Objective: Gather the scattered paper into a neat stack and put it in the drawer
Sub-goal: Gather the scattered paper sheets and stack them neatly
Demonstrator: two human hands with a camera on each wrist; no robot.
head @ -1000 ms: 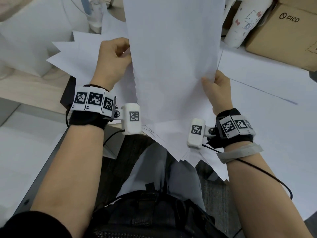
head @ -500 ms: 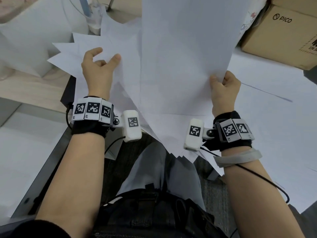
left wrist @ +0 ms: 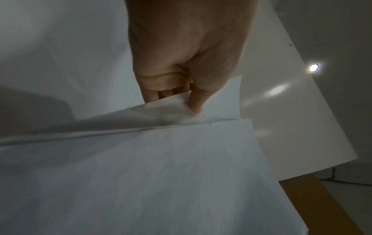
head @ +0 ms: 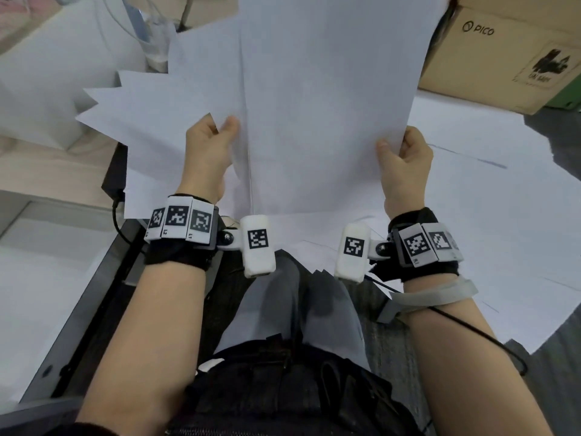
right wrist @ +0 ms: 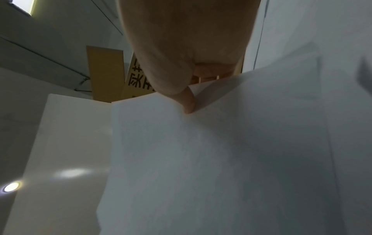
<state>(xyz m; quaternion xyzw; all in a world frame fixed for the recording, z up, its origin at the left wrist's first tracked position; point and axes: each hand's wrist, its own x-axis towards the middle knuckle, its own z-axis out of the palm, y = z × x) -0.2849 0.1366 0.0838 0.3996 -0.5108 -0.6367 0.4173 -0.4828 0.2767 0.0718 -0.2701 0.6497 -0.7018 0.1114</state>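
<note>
Gathering under way, nothing neat yet

We pinch the lifted sheets upright above our lap, left hand on one edge, right hand on the other; more loose paper lies fanned across the desk, overhanging its near edge, and we judge the squaring and the drawer still ahead.
</note>
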